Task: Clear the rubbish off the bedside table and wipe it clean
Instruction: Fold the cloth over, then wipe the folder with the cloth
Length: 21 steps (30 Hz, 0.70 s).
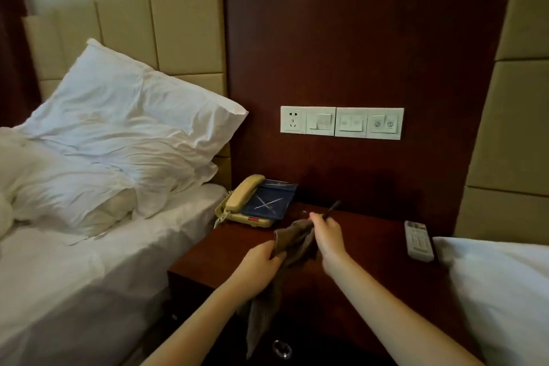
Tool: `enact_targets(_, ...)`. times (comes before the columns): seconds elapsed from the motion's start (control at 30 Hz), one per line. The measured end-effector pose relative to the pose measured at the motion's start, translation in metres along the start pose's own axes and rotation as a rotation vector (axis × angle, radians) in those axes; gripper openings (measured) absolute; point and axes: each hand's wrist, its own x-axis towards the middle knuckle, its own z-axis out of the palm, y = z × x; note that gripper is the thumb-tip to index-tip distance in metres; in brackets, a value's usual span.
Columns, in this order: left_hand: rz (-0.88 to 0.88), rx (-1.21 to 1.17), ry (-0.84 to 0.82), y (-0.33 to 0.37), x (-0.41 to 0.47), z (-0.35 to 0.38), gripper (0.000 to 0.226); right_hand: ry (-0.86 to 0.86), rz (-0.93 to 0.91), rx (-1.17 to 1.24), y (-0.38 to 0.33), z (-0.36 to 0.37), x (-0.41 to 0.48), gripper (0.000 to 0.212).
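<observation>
Showing a brown cloth point(292, 242) held over the dark wood tabletop point(371, 244). L hand point(261, 261) grips its middle, fingers curled round it, and the rest hangs below. R hand point(326, 235) pinches the top corner; a thin dark item point(334, 206) pokes past the fingers (ID unclear). Beige telephone point(242, 196) w/ blue card point(269, 200) sits rear L; white remote point(419, 241) lies near the R edge.

No words or numbers could be read.
Two round pictograms were seen on the rightmost switch of the wall panel point(341, 123); markings on the remote control point(419, 241) and telephone point(244, 194) were illegible.
</observation>
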Motion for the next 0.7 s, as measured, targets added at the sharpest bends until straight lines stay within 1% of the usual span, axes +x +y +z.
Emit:
enact_targets(0.1, -0.027, -0.022, -0.024, 0.006, 0.022, 0.009, 0.013, 0.138, -0.023, -0.004, -0.002, -0.035, 0.029, 0.02)
enact_targets(0.13, -0.037, -0.039, -0.023, 0.007, 0.028, 0.012, 0.014, 0.177, -0.038, -0.051, -0.003, -0.049, 0.039, 0.024)
enact_targets(0.17, -0.044, -0.061, -0.017, 0.006, 0.034, 0.016, 0.014, 0.206, -0.051, -0.161, -0.004, -0.062, 0.049, 0.034)
enact_targets(0.2, -0.052, -0.087, -0.007, 0.006, 0.039, 0.018, 0.015, 0.227, -0.048, -0.309, -0.006, -0.074, 0.058, 0.044)
enact_targets(0.23, -0.061, -0.121, 0.007, 0.004, 0.043, 0.02, 0.016, 0.242, -0.043, -0.486, -0.008, -0.085, 0.065, 0.05)
enact_targets(0.33, -0.078, -0.237, 0.066, -0.002, 0.052, 0.021, 0.022, 0.272, -0.028, -0.895, -0.008, -0.109, 0.086, 0.049)
enact_targets(0.43, -0.102, -0.333, 0.123, -0.009, 0.06, 0.02, 0.022, 0.24, -0.084, -1.265, -0.003, -0.119, 0.103, 0.059)
enact_targets(0.5, -0.128, -0.396, 0.147, -0.014, 0.064, 0.017, 0.018, 0.198, -0.125, -1.495, 0.0, -0.121, 0.111, 0.057)
enact_targets(0.57, -0.149, -0.441, 0.159, -0.016, 0.068, 0.014, 0.017, 0.19, -0.102, -1.665, 0.002, -0.121, 0.118, 0.051)
enact_targets(0.7, -0.151, -0.429, 0.174, -0.018, 0.075, 0.012, 0.018, 0.203, -0.018, -1.843, 0.004, -0.119, 0.125, 0.041)
